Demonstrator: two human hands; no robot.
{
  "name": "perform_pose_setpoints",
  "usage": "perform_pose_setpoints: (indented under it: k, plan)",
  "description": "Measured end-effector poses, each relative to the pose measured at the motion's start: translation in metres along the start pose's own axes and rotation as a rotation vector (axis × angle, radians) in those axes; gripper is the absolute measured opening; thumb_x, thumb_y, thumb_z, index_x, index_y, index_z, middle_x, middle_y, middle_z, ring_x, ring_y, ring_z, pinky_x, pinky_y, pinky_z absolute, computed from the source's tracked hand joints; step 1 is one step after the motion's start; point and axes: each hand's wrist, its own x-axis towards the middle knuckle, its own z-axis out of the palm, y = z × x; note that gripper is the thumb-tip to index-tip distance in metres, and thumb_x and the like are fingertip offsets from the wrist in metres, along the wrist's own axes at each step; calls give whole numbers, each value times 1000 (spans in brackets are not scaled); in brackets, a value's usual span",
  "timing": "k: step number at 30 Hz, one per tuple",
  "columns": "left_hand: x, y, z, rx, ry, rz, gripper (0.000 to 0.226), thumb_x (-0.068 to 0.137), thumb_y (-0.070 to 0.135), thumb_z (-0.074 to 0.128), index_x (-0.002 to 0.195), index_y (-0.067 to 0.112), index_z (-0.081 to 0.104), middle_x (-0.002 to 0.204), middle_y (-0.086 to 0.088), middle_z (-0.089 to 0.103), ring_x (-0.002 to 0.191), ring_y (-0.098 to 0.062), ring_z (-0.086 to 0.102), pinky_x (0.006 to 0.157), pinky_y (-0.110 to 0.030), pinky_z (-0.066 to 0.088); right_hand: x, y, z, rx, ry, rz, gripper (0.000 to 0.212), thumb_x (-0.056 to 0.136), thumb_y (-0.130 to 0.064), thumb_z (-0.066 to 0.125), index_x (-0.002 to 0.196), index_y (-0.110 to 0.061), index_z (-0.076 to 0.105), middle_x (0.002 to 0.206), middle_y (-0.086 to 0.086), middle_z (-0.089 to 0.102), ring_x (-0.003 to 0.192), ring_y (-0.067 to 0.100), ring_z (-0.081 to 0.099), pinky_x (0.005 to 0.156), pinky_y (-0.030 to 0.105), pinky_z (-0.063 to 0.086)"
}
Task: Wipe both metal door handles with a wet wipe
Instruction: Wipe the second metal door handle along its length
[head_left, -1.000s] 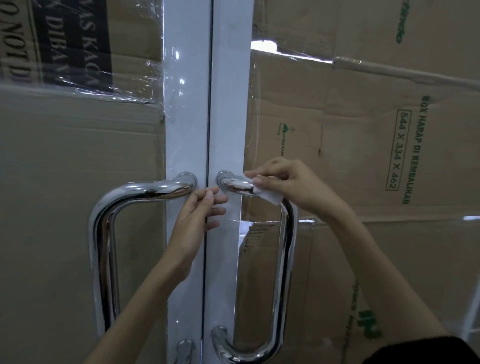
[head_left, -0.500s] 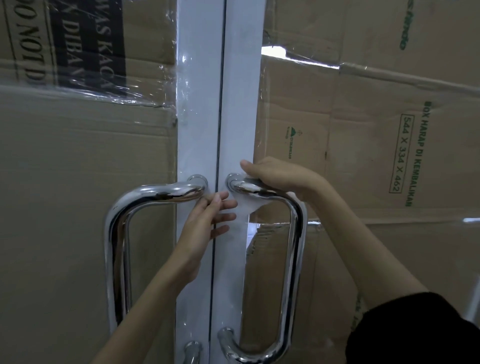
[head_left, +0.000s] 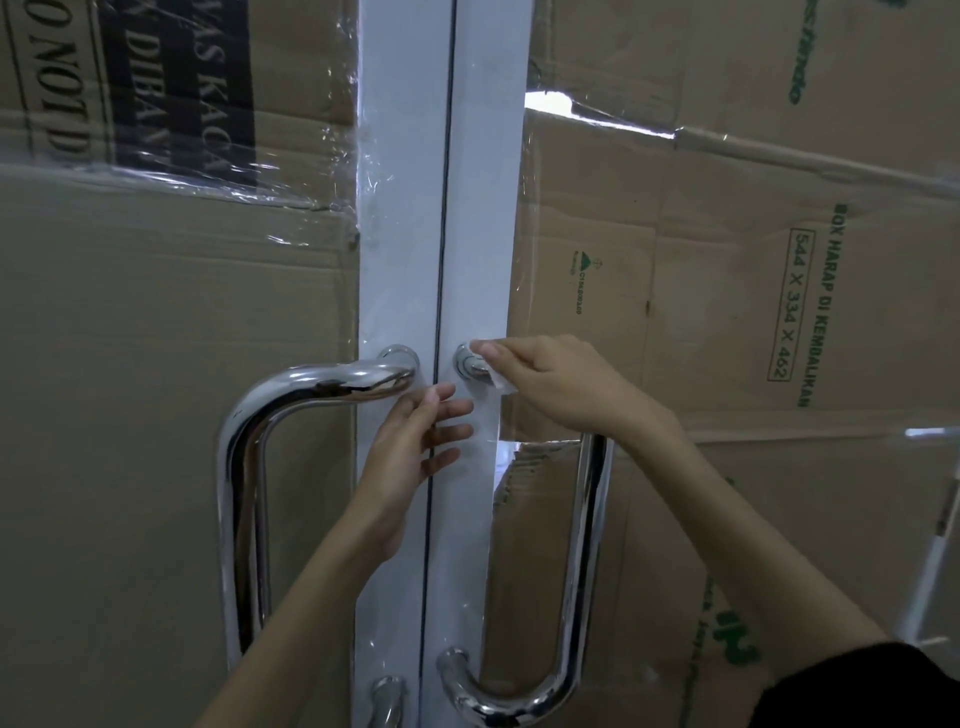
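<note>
While the right hand (head_left: 561, 387) pinches the wipe (head_left: 493, 366) against the top mount of the right handle (head_left: 584, 545), the left hand (head_left: 410, 447) rests flat with fingers spread on the frame (head_left: 400, 234), just below the left handle (head_left: 291, 395).

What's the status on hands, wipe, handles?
Right hand presses wet wipe on right handle top mount. Left hand open, braced on door frame. Nothing blocking.

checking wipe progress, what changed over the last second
The right hand, gripping the white wet wipe, slid it along the top bar of the right chrome door handle, out and back to the mount by the white door frame. The left hand stayed open beside the left chrome door handle.
</note>
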Motion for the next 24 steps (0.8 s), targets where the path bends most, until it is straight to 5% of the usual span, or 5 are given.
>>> perform_pose_setpoints:
  k: [5,10,14,19,24]
  plan:
    - [-2,-2,-15,-3,34,-4,26,100,32,40,111,22,61,102,5,71,95,-12,66,79,-27,47,-21,8,1,67,156,-147,46,99,-48,28,121,-25,61,119,-7,64,110,15,58,91,42,48]
    - [-3,-4,-18,80,69,-31,29,101,30,39,118,20,60,108,4,66,102,-15,59,87,-28,44,6,-12,43,-616,206,-257,42,98,-41,37,102,-13,68,122,7,59,99,30,58,79,41,48]
    - [-9,-3,-25,100,71,-23,21,100,28,41,107,25,61,108,4,65,102,-15,59,84,-26,43,-10,18,48,-682,387,-442,36,94,-33,48,85,-8,73,132,5,59,114,29,58,95,38,44]
    - [-13,0,-32,76,86,-17,20,100,25,42,104,24,61,104,3,66,100,-16,60,86,-27,45,-32,33,30,-506,457,-430,42,99,-38,37,100,-14,72,135,2,57,116,25,58,81,37,53]
    - [-14,3,-5,79,-6,-27,27,100,29,41,118,19,58,113,2,66,106,-15,61,88,-28,46,-14,9,50,-598,401,-535,43,101,-37,33,136,-19,51,130,4,60,125,28,51,105,40,39]
